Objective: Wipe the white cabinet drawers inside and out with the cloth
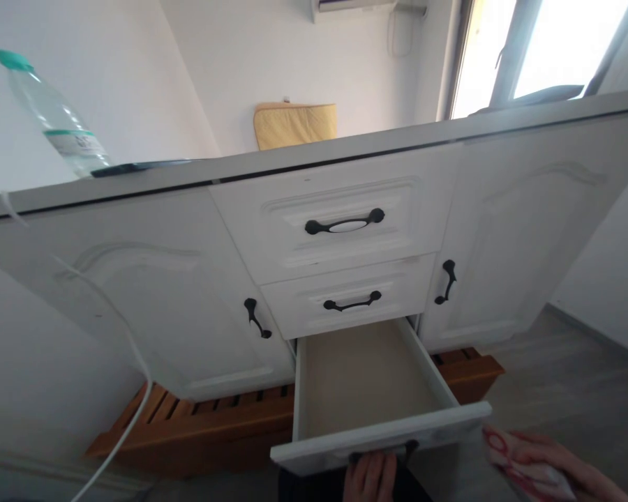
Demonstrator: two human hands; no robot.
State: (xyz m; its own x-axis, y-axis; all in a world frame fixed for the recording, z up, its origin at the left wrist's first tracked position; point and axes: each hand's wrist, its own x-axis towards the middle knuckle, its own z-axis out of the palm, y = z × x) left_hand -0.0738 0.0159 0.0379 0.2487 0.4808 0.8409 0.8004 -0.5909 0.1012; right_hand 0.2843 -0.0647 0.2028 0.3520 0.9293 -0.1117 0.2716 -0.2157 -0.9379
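Has the left hand [370,477] curled closed over the dark pull [411,447] of the bottom drawer [366,383], near centre; has the right hand [559,457] closed around a crumpled cloth [518,460], just beside the drawer's right end. Should feel light, soft and limp at the cloth, best pinched by its bunched middle; rigid and heavier at the drawer, probably smooth-sliding, best drawn squarely by the pull's centre. Shows whitish with red markings on the cloth; white-fronted and pale beige inside on the drawer, standing out from a white cabinet [136,314]. Includes, farther out, a slatted wooden bench [214,427] beneath and a green-capped bottle [65,115] on the worktop [272,160], far left.
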